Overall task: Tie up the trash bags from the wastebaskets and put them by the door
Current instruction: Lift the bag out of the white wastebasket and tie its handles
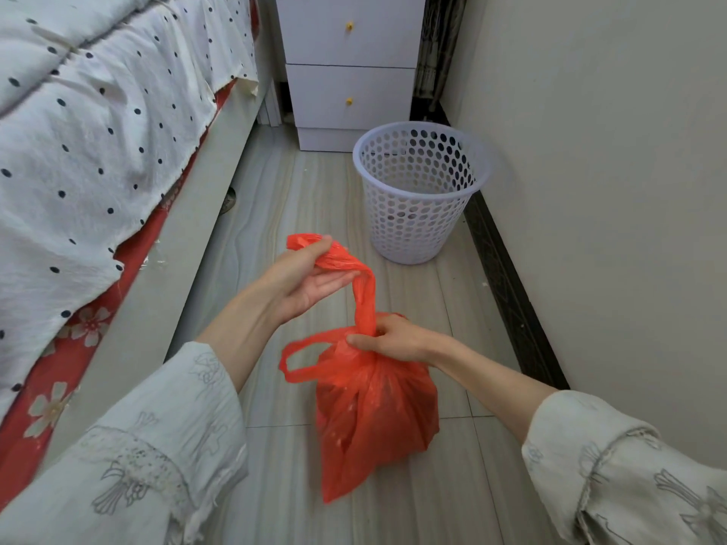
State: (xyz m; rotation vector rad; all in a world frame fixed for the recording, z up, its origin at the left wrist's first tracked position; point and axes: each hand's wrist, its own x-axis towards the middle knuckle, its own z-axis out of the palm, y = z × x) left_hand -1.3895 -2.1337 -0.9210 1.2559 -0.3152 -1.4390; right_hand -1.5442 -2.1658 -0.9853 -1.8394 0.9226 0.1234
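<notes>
A filled red plastic trash bag (373, 415) hangs above the floor tiles in the middle of the view. My right hand (393, 340) pinches its gathered neck. My left hand (310, 277) is higher and to the left, holding one twisted handle of the bag stretched upward. The bag's other handle loop droops free to the left of the neck. A pale lilac perforated wastebasket (421, 194) stands behind the bag near the right wall, with no liner in it.
A bed (98, 131) with a dotted white cover and red flowered sheet runs along the left. A white nightstand (350, 68) with two drawers stands at the back. The wall (609, 190) and its dark baseboard close the right side of the narrow tiled aisle.
</notes>
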